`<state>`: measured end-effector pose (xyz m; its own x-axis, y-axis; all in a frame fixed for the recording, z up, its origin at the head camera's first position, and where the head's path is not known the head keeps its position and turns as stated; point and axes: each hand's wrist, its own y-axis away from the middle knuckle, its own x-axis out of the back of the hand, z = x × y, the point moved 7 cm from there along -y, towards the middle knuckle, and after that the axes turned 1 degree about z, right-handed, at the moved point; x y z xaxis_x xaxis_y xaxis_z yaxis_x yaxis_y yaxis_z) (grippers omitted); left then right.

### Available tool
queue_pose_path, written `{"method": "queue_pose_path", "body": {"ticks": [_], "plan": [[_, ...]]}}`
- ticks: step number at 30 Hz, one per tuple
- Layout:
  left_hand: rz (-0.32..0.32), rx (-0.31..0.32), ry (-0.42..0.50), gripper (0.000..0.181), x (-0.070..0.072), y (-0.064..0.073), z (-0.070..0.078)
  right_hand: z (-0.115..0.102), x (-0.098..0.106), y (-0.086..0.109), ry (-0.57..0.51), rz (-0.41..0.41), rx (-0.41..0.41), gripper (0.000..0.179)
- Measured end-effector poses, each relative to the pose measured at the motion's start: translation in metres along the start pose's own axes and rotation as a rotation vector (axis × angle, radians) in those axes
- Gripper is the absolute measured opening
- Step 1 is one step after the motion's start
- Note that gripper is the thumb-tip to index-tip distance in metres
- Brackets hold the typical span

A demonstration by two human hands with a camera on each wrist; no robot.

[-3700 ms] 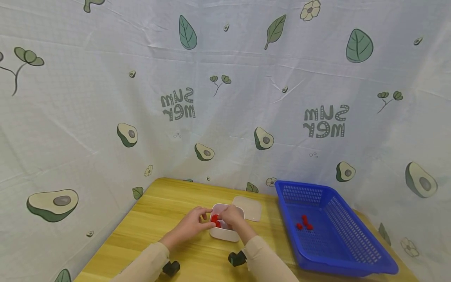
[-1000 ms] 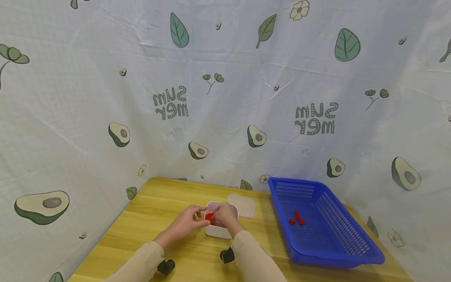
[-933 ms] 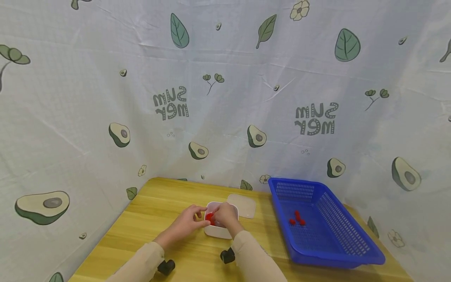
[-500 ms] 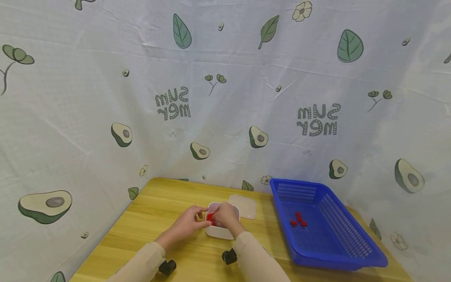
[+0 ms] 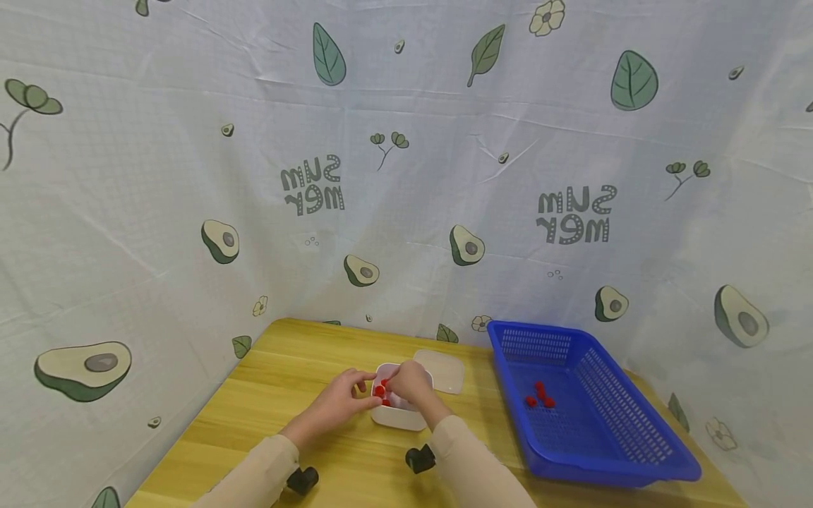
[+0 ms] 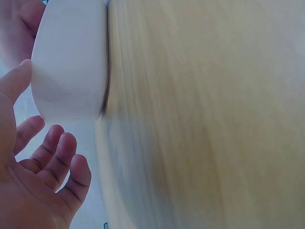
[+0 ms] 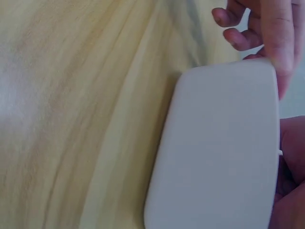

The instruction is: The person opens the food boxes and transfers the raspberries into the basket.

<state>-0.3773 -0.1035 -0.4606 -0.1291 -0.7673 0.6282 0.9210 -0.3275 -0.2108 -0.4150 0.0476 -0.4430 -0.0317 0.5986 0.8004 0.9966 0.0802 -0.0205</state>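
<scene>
A small white container (image 5: pixel 399 418) stands on the wooden table (image 5: pixel 286 381). My left hand (image 5: pixel 365 390) grips its left corner between thumb and forefinger; in the right wrist view the thumb (image 7: pixel 279 43) lies along the container (image 7: pixel 219 148). My right hand (image 5: pixel 389 386) reaches into the container from above, its fingertips pinching a small red piece (image 5: pixel 380 390). More red shows just below it inside. The left wrist view shows the container's wall (image 6: pixel 71 62) with my left hand's other fingers (image 6: pixel 57 157) loosely curled beside it.
A clear lid (image 5: pixel 444 370) lies just behind the container. A blue plastic basket (image 5: pixel 610 423) at the right holds three red pieces (image 5: pixel 540 398). A printed cloth backdrop (image 5: pixel 406 176) closes off the table's far edges. Black wrist cameras (image 5: pixel 419 458) sit on both forearms.
Both hands have stayed at the container. My right hand has shifted slightly up and toward the far rim, with red still at its fingertips. The basket and lid have not moved.
</scene>
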Motion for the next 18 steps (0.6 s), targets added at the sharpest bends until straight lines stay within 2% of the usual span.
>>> {"method": "queue_pose_path", "body": {"ticks": [11, 18], "plan": [[-0.002, 0.026, -0.002, 0.058, -0.001, 0.0, -0.002, 0.006, 0.021, 0.0, -0.136, -0.046, -0.038, 0.016], [-0.007, 0.042, 0.008, 0.058, -0.002, 0.0, -0.003, 0.009, 0.042, 0.0, -0.145, -0.061, -0.051, 0.02]]}}
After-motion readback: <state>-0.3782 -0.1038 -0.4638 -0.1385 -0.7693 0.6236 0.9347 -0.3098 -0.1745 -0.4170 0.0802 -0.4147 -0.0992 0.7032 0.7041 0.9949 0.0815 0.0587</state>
